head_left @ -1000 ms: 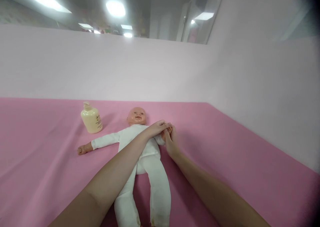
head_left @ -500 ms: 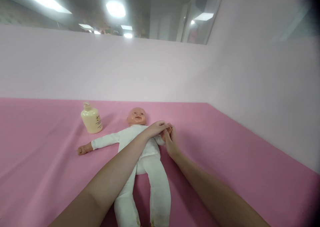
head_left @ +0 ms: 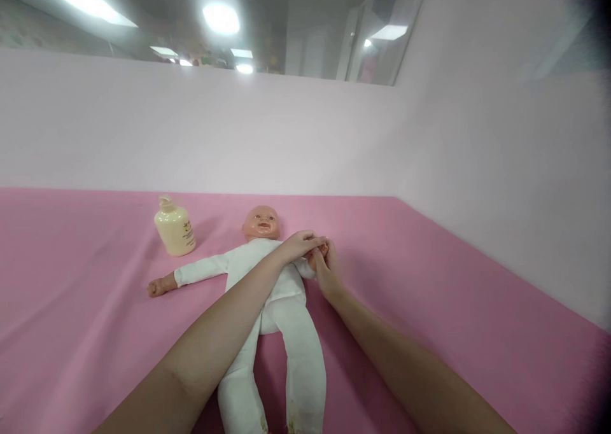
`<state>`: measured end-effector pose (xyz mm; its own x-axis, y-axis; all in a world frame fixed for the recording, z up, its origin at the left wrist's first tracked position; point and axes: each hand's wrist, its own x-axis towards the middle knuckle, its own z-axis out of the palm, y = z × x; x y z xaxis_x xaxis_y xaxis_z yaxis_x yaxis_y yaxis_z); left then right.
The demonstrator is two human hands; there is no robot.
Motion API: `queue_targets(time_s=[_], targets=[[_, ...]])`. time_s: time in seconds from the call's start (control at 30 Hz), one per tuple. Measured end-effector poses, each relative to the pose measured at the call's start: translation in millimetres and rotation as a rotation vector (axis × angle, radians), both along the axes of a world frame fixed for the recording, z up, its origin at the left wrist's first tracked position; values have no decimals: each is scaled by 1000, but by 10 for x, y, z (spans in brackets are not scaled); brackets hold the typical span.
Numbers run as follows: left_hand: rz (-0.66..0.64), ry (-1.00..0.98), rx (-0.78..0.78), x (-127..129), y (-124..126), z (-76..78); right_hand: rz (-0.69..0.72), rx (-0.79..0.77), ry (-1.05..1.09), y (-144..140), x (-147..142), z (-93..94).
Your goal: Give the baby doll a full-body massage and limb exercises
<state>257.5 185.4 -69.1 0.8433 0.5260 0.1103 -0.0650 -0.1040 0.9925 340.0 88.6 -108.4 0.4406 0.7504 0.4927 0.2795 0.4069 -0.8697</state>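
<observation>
A baby doll [head_left: 281, 307] in a white one-piece suit lies on its back on the pink cloth [head_left: 95, 332], head toward the wall. My left hand [head_left: 298, 245] reaches across the doll's chest and closes on the doll's small hand at its right-side arm. From the right, my right hand [head_left: 326, 270] holds that same arm and hand. The doll's hand is mostly hidden between my fingers. Its other arm lies stretched out to the left, untouched.
A cream pump bottle [head_left: 174, 228] stands upright to the left of the doll's head. Pale pink walls [head_left: 477, 167] border the cloth-covered surface at the back and right. The pink cloth spreads wide on both sides of the doll.
</observation>
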Motion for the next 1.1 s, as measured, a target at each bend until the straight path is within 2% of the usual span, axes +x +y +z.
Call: queue_targets(time_s=[0.17, 0.4, 0.7, 0.93, 1.1], targets=[[60, 59, -49, -10, -18, 25, 11, 2, 22, 6, -7, -2], [-1, 43, -35, -8, -3, 10, 24, 19, 32, 24, 6, -33], [73, 87, -39, -4, -18, 23, 16, -4, 28, 5, 1, -11], [-29, 44, -37, 12, 11, -12, 13, 10, 29, 19, 17, -39], [38, 80, -12, 14, 18, -28, 26, 14, 45, 29, 14, -31]])
